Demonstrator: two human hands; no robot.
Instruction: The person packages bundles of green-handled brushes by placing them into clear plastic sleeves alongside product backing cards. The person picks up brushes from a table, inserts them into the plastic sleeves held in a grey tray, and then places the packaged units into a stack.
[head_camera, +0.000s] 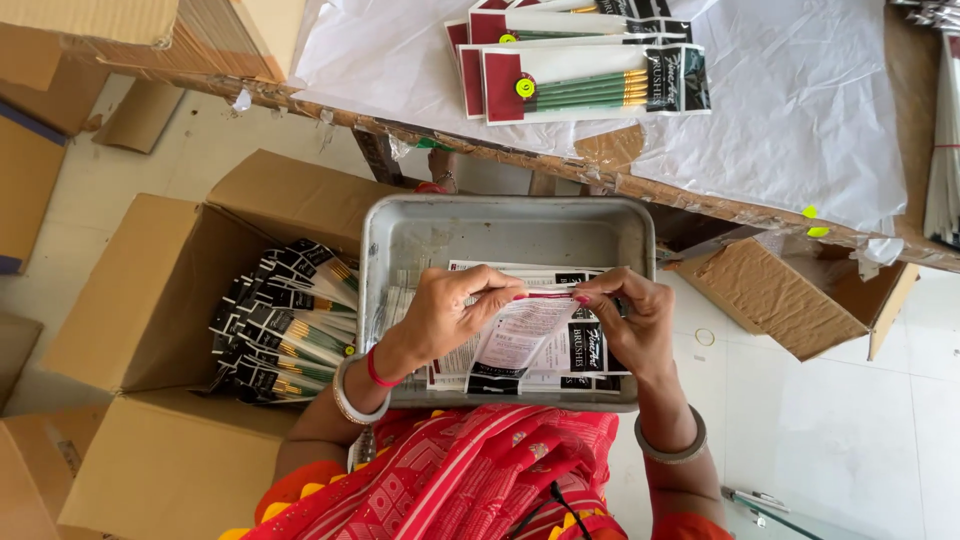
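Observation:
My left hand (445, 312) and my right hand (632, 320) pinch the top edge of one clear plastic sleeve with a printed card (522, 335), held over a grey metal tray (500, 222) resting on my lap. Under the sleeve, more printed cards and sleeves (590, 350) lie flat in the tray. On the table above lie finished brush packs (590, 85) with green-handled brushes on red and white cards.
An open cardboard box (150, 290) at my left holds several packed brush sets (285, 325). A white plastic sheet (800, 110) covers the table. A smaller open carton (790, 295) sits at the right on the floor. More cartons stand at top left.

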